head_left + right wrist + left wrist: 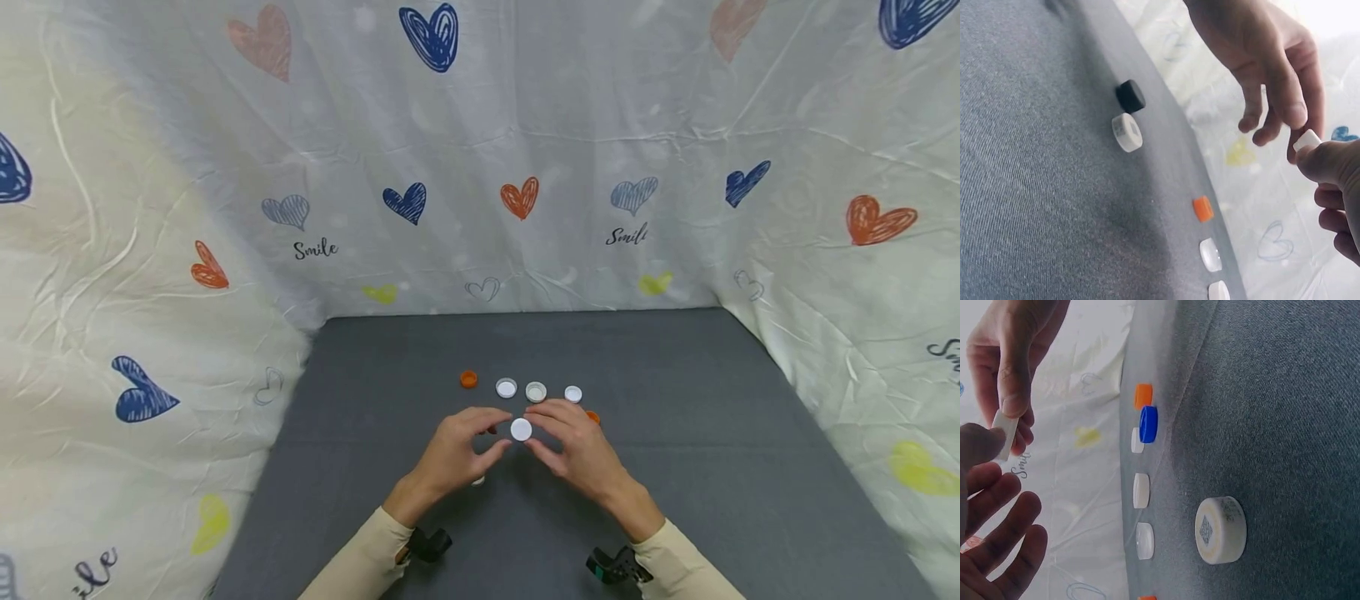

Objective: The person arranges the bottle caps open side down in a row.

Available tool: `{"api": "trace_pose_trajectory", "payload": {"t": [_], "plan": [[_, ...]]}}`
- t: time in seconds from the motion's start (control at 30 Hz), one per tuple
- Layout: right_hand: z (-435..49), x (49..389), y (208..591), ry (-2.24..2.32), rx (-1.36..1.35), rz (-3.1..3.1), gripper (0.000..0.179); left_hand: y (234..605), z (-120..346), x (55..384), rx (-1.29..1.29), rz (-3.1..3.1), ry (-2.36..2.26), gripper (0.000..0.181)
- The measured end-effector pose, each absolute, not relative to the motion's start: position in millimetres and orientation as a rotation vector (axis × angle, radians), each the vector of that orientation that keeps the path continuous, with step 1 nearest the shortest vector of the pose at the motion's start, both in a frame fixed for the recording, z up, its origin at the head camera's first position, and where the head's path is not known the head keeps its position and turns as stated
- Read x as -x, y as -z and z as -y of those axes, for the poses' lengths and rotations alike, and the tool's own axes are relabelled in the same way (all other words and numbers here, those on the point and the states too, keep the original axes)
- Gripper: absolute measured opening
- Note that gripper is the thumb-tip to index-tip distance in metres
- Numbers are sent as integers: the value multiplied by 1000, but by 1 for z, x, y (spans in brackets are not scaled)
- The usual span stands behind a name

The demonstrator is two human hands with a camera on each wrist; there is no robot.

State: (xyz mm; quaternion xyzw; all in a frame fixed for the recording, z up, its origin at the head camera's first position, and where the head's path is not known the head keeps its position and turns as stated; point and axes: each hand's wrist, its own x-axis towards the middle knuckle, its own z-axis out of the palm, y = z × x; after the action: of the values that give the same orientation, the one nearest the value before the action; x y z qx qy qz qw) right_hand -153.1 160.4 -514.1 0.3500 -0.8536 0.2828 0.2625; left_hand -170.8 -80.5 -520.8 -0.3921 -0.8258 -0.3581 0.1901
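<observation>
A small white bottle cap is held up above the table between both hands. My left hand pinches its left edge with thumb and forefinger, the other fingers spread loosely in the left wrist view. From the other side my right hand pinches the same cap, its thumb lying along the cap's face. Below my left hand stand a printed white cap and a black cap. Beyond my right hand lie an orange cap and, in the left wrist view, a blue cap.
Across the grey table, a row holds another orange cap and white caps. A cloth curtain printed with hearts hangs behind and beside the table.
</observation>
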Motion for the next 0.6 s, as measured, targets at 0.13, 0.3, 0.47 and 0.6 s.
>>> {"api": "trace_pose_trajectory", "payload": {"t": [0.13, 0.3, 0.47, 0.6], "plan": [[-159, 153, 515, -774, -961, 2326, 42, 521, 79, 171, 1143, 2304, 942, 39], [-158, 154, 517, -764, -972, 2335, 39, 520, 80, 170, 1151, 2305, 898, 36], [-157, 149, 517, -743, -986, 2395, 33, 518, 82, 169, 1204, 2383, 831, 29], [-154, 143, 524, -737, -984, 2475, 29, 519, 85, 169, 1251, 2504, 720, 26]]}}
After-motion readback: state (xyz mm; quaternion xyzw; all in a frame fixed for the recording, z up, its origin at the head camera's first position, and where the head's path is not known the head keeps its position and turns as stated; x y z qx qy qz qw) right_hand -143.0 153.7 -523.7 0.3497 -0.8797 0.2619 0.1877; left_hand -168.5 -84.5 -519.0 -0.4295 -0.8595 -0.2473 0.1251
